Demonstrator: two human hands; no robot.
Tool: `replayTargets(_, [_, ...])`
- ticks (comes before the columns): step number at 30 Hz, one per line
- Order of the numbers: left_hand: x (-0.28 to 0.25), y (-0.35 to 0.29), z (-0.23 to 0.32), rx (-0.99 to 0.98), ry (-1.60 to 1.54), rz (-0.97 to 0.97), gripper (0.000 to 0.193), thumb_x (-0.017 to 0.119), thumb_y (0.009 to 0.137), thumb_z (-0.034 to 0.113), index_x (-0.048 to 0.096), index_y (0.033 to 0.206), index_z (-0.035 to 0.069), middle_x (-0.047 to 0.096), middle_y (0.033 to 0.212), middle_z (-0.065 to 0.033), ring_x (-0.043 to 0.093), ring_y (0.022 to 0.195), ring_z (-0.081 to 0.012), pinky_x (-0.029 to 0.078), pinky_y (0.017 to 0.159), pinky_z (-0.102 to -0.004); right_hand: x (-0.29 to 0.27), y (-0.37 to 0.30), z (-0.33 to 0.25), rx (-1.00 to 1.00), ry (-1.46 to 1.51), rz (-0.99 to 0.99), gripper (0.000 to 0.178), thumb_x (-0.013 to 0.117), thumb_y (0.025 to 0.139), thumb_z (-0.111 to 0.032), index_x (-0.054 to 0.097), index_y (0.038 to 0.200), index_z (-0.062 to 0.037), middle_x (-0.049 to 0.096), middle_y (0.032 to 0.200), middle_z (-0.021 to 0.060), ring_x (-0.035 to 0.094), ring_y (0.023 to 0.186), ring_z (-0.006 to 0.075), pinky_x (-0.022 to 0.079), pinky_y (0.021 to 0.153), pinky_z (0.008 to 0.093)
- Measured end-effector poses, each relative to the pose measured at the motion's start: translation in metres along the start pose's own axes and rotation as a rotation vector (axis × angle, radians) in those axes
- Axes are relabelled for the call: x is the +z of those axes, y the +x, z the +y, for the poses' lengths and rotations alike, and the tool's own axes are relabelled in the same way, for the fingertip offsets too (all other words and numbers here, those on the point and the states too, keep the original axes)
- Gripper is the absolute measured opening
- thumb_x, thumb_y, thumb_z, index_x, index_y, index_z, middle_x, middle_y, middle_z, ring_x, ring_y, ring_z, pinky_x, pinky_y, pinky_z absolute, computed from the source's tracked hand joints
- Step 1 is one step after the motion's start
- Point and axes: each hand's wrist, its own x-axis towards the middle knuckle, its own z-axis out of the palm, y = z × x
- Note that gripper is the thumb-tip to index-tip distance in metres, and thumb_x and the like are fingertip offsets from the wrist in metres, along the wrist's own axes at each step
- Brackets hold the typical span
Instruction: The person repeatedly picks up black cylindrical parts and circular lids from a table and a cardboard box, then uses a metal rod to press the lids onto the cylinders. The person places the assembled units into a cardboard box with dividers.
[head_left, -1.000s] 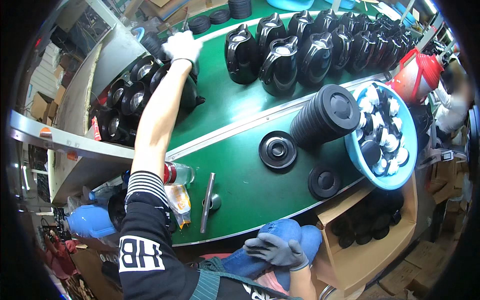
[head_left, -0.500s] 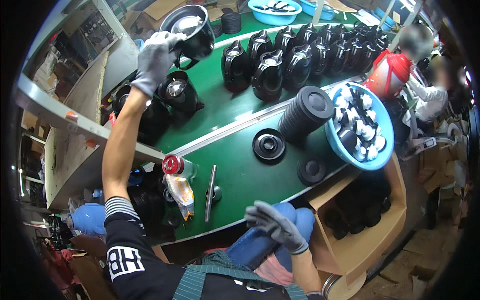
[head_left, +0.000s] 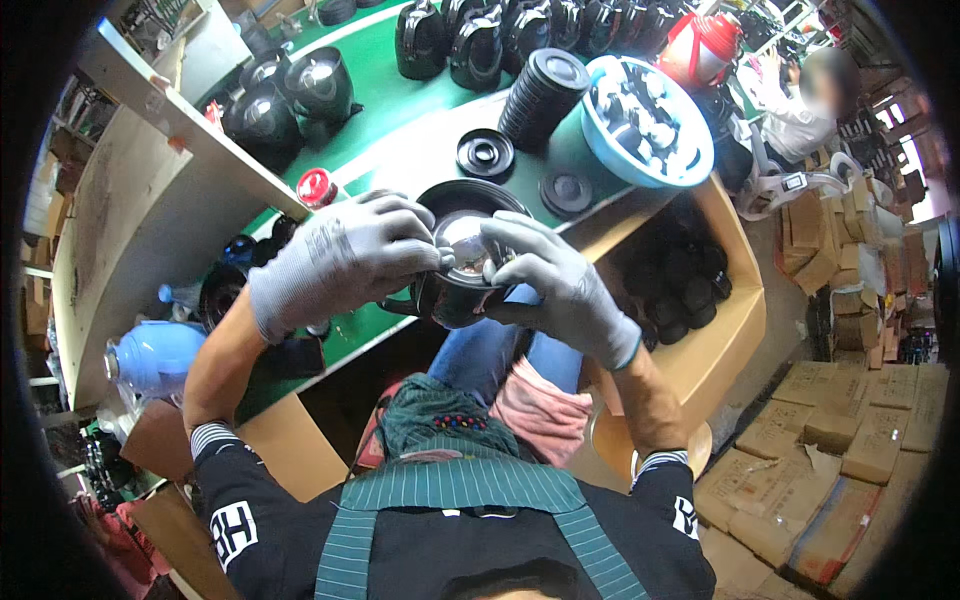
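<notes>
From the head view, we hold a black jug (head_left: 456, 304) above our lap near the green table's (head_left: 400, 125) edge. Our left hand (head_left: 350, 250) and right hand (head_left: 560, 280) grip it from opposite sides, fingers curled over its mouth; its inside looks shiny. Beyond, a light-blue tub (head_left: 612, 158) holds white and black parts (head_left: 640, 110). Beside our right arm, a cardboard box (head_left: 728, 345) contains black round pieces (head_left: 685, 295). We cannot make out the red-lidded jar's (head_left: 317, 187) contents.
</notes>
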Motion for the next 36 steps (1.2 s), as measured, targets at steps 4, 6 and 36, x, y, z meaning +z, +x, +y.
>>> replayTargets(4, [0.073, -0.055, 0.042, -0.082, 0.133, 0.196, 0.054, 0.081, 0.089, 0.029, 0.069, 0.141, 0.022, 0.063, 0.149, -0.0054, 0.058, 0.143, -0.0275, 0.038, 0.126, -0.0628, 0.036, -0.068, -0.001, 0.256, 0.176, 0.235, 0.05, 0.099, 0.072, -0.008, 0.068, 0.111, -0.0023, 0.066, 0.15, 0.0197, 0.064, 0.138, 0.0321, 0.051, 0.114, 0.0416])
replayTargets(6, [0.118, -0.085, 0.059, -0.059, 0.243, 0.168, 0.056, 0.08, 0.09, 0.029, 0.067, 0.144, 0.02, 0.063, 0.151, -0.0055, 0.058, 0.143, -0.0277, 0.037, 0.126, -0.0619, 0.047, -0.085, -0.002, 0.592, 0.413, 0.322, 0.051, 0.098, 0.076, -0.011, 0.068, 0.115, 0.0019, 0.066, 0.147, 0.0176, 0.06, 0.14, 0.028, 0.046, 0.118, 0.0424])
replayTargets(36, [0.266, -0.17, -0.009, -1.184, -1.349, 0.541, 0.046, 0.064, 0.105, 0.02, 0.065, 0.146, -0.002, 0.071, 0.142, -0.0147, 0.07, 0.124, -0.0253, 0.056, 0.109, -0.0425, 0.148, 0.079, 0.314, 1.419, -0.371, 0.326, 0.136, 0.087, 0.08, -0.066, 0.015, 0.17, 0.0052, 0.057, 0.152, 0.0282, 0.07, 0.123, 0.0413, 0.058, 0.105, 0.0486])
